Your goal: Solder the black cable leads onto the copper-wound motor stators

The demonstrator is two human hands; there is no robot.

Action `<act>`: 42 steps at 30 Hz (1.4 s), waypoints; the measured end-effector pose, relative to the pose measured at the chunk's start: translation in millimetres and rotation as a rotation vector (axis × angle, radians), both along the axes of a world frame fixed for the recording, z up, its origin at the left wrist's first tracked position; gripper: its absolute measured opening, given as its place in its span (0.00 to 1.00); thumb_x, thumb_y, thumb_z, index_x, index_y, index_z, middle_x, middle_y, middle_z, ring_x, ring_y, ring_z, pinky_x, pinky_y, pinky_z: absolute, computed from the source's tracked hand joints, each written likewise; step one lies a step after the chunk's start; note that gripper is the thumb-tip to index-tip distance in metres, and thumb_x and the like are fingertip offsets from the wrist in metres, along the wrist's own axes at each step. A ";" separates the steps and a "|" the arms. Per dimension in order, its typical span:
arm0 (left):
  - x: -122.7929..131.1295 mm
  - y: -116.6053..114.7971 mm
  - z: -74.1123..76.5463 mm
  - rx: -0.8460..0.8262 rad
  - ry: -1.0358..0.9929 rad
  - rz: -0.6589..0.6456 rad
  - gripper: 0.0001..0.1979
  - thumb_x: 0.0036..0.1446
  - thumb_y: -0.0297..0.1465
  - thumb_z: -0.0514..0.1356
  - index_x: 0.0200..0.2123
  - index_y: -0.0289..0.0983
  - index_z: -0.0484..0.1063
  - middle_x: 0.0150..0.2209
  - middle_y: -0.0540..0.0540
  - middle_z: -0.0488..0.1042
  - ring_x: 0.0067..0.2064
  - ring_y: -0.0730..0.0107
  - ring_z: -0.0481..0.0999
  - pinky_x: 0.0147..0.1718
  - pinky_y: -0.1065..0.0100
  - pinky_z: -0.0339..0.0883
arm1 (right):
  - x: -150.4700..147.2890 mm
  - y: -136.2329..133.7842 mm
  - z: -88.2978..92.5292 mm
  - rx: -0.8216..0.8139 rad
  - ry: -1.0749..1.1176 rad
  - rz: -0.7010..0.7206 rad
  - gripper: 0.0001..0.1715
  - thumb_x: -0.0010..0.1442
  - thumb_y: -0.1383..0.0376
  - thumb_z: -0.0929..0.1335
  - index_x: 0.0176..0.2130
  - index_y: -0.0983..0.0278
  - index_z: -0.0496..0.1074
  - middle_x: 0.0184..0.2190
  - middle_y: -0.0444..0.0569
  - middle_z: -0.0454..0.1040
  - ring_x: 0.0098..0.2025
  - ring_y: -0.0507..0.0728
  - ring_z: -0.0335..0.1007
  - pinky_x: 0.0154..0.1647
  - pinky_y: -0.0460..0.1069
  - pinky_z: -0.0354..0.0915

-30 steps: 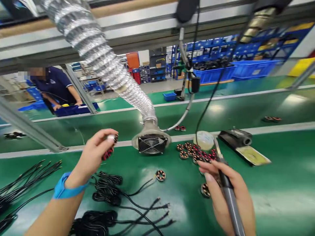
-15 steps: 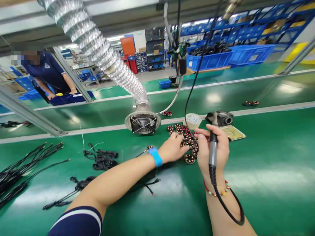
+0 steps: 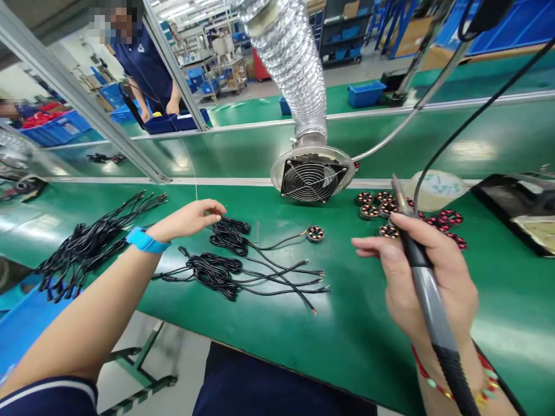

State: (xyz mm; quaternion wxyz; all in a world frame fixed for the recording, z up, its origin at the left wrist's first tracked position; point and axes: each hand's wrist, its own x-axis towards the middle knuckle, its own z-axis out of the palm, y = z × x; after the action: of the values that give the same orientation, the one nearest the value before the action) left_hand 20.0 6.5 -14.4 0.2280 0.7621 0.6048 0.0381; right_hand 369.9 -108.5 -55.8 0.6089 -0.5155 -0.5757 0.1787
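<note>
A soldering iron (image 3: 427,297) with a grey and black handle rests in my right hand (image 3: 446,271), tip pointing up and away. Just beyond that hand lies a cluster of motor stators with copper windings (image 3: 368,211). My left hand (image 3: 197,221), above the far end of the coiled black cables (image 3: 229,234), has its thumb and fingers apart with nothing visible between them. One stator (image 3: 315,233) sits alone mid-table, joined to a black cable by thin wires. Nearer me, another group of coiled cables (image 3: 217,271) has its bare ends pointing right.
A round fume fan (image 3: 310,180) hangs on a silver flexible duct (image 3: 288,63). Many straight black cables (image 3: 91,242) lie at the left. A pale tape roll (image 3: 437,188) and a soldering iron stand (image 3: 520,196) are at the right. A co-worker (image 3: 150,69) stands across the bench.
My left hand has moved from the stator cluster leftward to the cables. The view has turned left and down. My right hand still holds the soldering iron.
</note>
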 end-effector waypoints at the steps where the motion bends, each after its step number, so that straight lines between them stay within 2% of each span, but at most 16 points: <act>1: -2.8 0.7 -5.7 0.002 0.041 -0.029 0.21 0.56 0.42 0.52 0.46 0.37 0.71 0.47 0.42 0.74 0.46 0.60 0.72 0.47 0.61 0.66 | -2.2 0.6 -3.2 -0.009 -0.010 0.021 0.20 0.64 0.59 0.66 0.55 0.57 0.66 0.32 0.44 0.78 0.31 0.56 0.77 0.39 0.55 0.72; 5: -4.1 15.3 -25.2 -0.026 0.111 -0.155 0.21 0.54 0.39 0.52 0.50 0.38 0.70 0.53 0.42 0.70 0.53 0.58 0.67 0.54 0.58 0.60 | -6.5 9.6 -15.0 -0.080 -0.093 0.048 0.19 0.65 0.58 0.64 0.54 0.58 0.65 0.30 0.44 0.78 0.30 0.56 0.77 0.36 0.54 0.73; 8: -4.1 28.3 -32.5 -0.073 0.136 -0.209 0.20 0.52 0.38 0.54 0.46 0.39 0.72 0.48 0.43 0.73 0.50 0.56 0.69 0.52 0.57 0.61 | -8.1 18.7 -24.3 -0.142 -0.140 0.078 0.16 0.65 0.58 0.63 0.50 0.59 0.64 0.34 0.47 0.78 0.31 0.55 0.77 0.34 0.52 0.73; 12: -5.7 37.1 -32.3 -0.088 0.169 -0.247 0.15 0.49 0.38 0.55 0.37 0.38 0.74 0.40 0.43 0.74 0.43 0.57 0.71 0.45 0.59 0.65 | -14.4 26.9 -40.1 -0.299 -0.157 0.101 0.16 0.62 0.59 0.62 0.50 0.60 0.60 0.35 0.49 0.76 0.32 0.56 0.77 0.34 0.52 0.72; 15: -9.9 39.8 -28.4 -0.066 0.150 -0.248 0.14 0.51 0.38 0.54 0.38 0.38 0.72 0.39 0.45 0.74 0.41 0.61 0.72 0.41 0.64 0.66 | -21.9 30.4 -51.4 -0.414 -0.165 0.079 0.20 0.59 0.59 0.63 0.49 0.60 0.57 0.35 0.51 0.76 0.34 0.58 0.77 0.36 0.55 0.72; 18: -17.3 45.9 -26.2 0.001 0.127 -0.195 0.14 0.54 0.38 0.52 0.39 0.38 0.70 0.39 0.46 0.74 0.39 0.63 0.72 0.39 0.65 0.66 | -28.3 33.3 -58.0 -0.448 -0.190 0.090 0.23 0.57 0.57 0.64 0.50 0.60 0.55 0.40 0.54 0.76 0.38 0.60 0.77 0.41 0.59 0.72; 20: -22.6 52.8 -27.8 0.070 0.121 -0.141 0.12 0.55 0.36 0.52 0.39 0.38 0.70 0.40 0.45 0.74 0.40 0.62 0.72 0.42 0.64 0.66 | -31.5 35.1 -60.2 -0.431 -0.208 0.167 0.24 0.57 0.57 0.64 0.52 0.59 0.54 0.46 0.57 0.74 0.45 0.61 0.75 0.48 0.61 0.70; 23: -31.2 63.9 -33.7 0.198 0.119 -0.061 0.12 0.55 0.32 0.52 0.41 0.36 0.70 0.45 0.42 0.72 0.49 0.58 0.69 0.51 0.59 0.62 | -32.9 37.0 -62.7 -0.414 -0.250 0.270 0.25 0.59 0.57 0.63 0.53 0.58 0.54 0.56 0.61 0.68 0.57 0.62 0.67 0.57 0.64 0.64; 25: -39.8 69.2 -37.6 0.284 0.119 0.000 0.14 0.55 0.30 0.51 0.45 0.35 0.69 0.50 0.39 0.68 0.55 0.55 0.64 0.57 0.56 0.57 | -30.1 37.2 -64.5 -0.414 -0.262 0.267 0.25 0.59 0.57 0.63 0.54 0.58 0.54 0.58 0.61 0.67 0.60 0.63 0.63 0.60 0.65 0.60; 27: -51.4 71.4 -40.6 0.343 0.116 0.064 0.18 0.56 0.29 0.51 0.50 0.34 0.66 0.54 0.38 0.65 0.58 0.54 0.61 0.59 0.55 0.53 | -23.8 36.9 -65.6 -0.401 -0.253 0.228 0.25 0.59 0.55 0.63 0.53 0.58 0.54 0.57 0.61 0.68 0.60 0.63 0.65 0.60 0.65 0.60; 30: -69.6 69.2 -46.5 0.350 0.116 0.132 0.21 0.54 0.28 0.53 0.53 0.34 0.66 0.53 0.38 0.66 0.57 0.54 0.62 0.59 0.54 0.54 | -12.4 36.7 -64.6 -0.340 -0.217 0.146 0.25 0.58 0.52 0.65 0.52 0.58 0.57 0.54 0.60 0.71 0.55 0.63 0.70 0.56 0.65 0.64; 33: -79.5 65.7 -57.0 0.305 0.117 0.174 0.17 0.52 0.30 0.57 0.46 0.35 0.71 0.47 0.40 0.71 0.52 0.54 0.67 0.54 0.54 0.60 | -5.6 37.1 -61.1 -0.264 -0.188 0.079 0.26 0.57 0.50 0.65 0.51 0.58 0.58 0.51 0.59 0.73 0.51 0.64 0.73 0.52 0.64 0.68; 37: -79.6 65.9 -70.3 0.262 0.092 0.242 0.07 0.53 0.30 0.57 0.34 0.34 0.72 0.33 0.44 0.73 0.39 0.62 0.72 0.43 0.60 0.66 | -6.1 36.9 -57.0 -0.240 -0.205 0.050 0.25 0.58 0.50 0.66 0.50 0.58 0.59 0.48 0.58 0.74 0.47 0.64 0.74 0.48 0.64 0.70; 39: -80.2 66.8 -71.6 0.259 0.067 0.277 0.05 0.54 0.30 0.56 0.33 0.35 0.70 0.31 0.46 0.73 0.35 0.65 0.72 0.40 0.62 0.66 | -7.1 36.1 -56.0 -0.242 -0.208 0.048 0.24 0.58 0.51 0.66 0.50 0.58 0.60 0.47 0.57 0.74 0.47 0.63 0.75 0.47 0.63 0.71; 42: -84.5 66.3 -64.1 0.283 0.026 0.343 0.06 0.55 0.31 0.54 0.33 0.36 0.68 0.32 0.45 0.74 0.35 0.65 0.72 0.39 0.64 0.66 | -6.9 34.6 -54.4 -0.247 -0.194 0.059 0.23 0.59 0.53 0.65 0.50 0.58 0.60 0.47 0.57 0.74 0.47 0.63 0.74 0.46 0.63 0.72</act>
State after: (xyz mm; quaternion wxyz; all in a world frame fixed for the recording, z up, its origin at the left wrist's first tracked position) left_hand -64.5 72.7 -78.5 0.1014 0.6730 0.7169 0.1509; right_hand 363.0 -73.9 -110.2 0.4771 -0.5842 -0.6203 0.2151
